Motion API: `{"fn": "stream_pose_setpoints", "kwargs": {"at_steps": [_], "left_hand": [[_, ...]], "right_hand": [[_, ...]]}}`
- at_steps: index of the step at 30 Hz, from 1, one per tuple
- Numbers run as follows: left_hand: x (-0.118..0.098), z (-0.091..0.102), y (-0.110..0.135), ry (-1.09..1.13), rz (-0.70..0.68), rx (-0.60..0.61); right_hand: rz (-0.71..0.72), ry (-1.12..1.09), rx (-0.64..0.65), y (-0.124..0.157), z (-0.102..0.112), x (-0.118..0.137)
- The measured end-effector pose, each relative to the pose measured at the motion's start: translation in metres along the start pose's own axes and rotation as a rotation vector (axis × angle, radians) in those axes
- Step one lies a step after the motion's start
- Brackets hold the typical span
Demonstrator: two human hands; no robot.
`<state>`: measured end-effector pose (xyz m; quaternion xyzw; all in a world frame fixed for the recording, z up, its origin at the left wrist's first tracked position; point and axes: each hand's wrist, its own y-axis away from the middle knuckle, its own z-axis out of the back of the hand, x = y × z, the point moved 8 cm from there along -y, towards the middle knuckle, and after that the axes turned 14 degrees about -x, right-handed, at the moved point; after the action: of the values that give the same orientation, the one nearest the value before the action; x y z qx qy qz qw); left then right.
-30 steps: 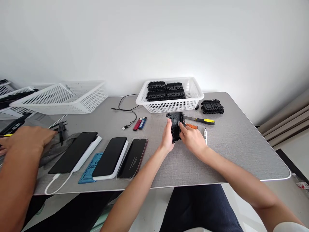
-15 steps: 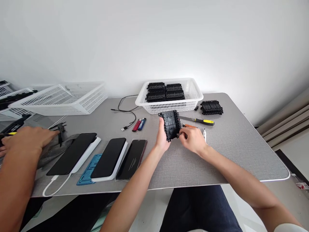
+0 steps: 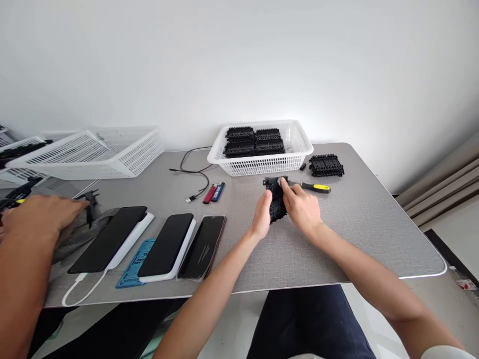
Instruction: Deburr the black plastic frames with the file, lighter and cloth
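Note:
My left hand (image 3: 263, 214) is closed around the left side of a black plastic part (image 3: 277, 207), a ribbed rectangular panel with toothed edges, held tilted above the table. My right hand (image 3: 302, 207) is closed, its index finger pressing at the upper edge of that panel. A small pale grey bit shows at that fingertip; what it is I cannot make out. Just behind the right hand lies a file with a yellow and black handle (image 3: 316, 188), its blade partly covered. A similar black panel (image 3: 326, 165) lies at the back right.
A white basket (image 3: 262, 167) at the back holds several black panels. Left of it lie a black USB cable (image 3: 198, 172), a red lighter (image 3: 210, 193) and a blue lighter (image 3: 218, 191). Phones (image 3: 166, 244) line the left front. Another person's hand (image 3: 35, 217) works at far left.
The panel has turned and shifted slightly right in my left hand. My right hand has moved from its lower right edge up to its top, now covering the white marker and orange item.

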<state>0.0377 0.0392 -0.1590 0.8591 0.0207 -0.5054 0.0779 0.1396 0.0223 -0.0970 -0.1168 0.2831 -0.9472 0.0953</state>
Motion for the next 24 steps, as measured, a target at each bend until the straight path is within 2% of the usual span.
{"fn": "stream_pose_setpoints", "kwargs": {"at_steps": [3,7,12,15,21,24], "left_hand": [[-0.006,0.001,-0.001,0.02,-0.017,-0.034],[-0.015,0.007,-0.005,0.108,0.069,-0.117],[-0.031,0.027,-0.013,0.175,0.081,-0.283],[-0.035,0.026,-0.013,0.174,0.086,-0.255],[-0.029,0.008,-0.007,0.19,0.1,-0.097],[-0.017,-0.002,0.0,0.173,0.151,-0.011]], "right_hand": [[0.05,0.106,0.124,0.005,-0.004,0.011],[0.151,0.1,0.238,0.016,-0.013,0.027],[0.25,-0.005,0.287,0.025,-0.017,0.042],[0.222,-0.124,0.215,0.021,-0.011,0.038],[-0.041,-0.483,-0.198,0.005,0.018,0.002],[-0.101,-0.548,-0.305,0.001,0.023,-0.008]]}}
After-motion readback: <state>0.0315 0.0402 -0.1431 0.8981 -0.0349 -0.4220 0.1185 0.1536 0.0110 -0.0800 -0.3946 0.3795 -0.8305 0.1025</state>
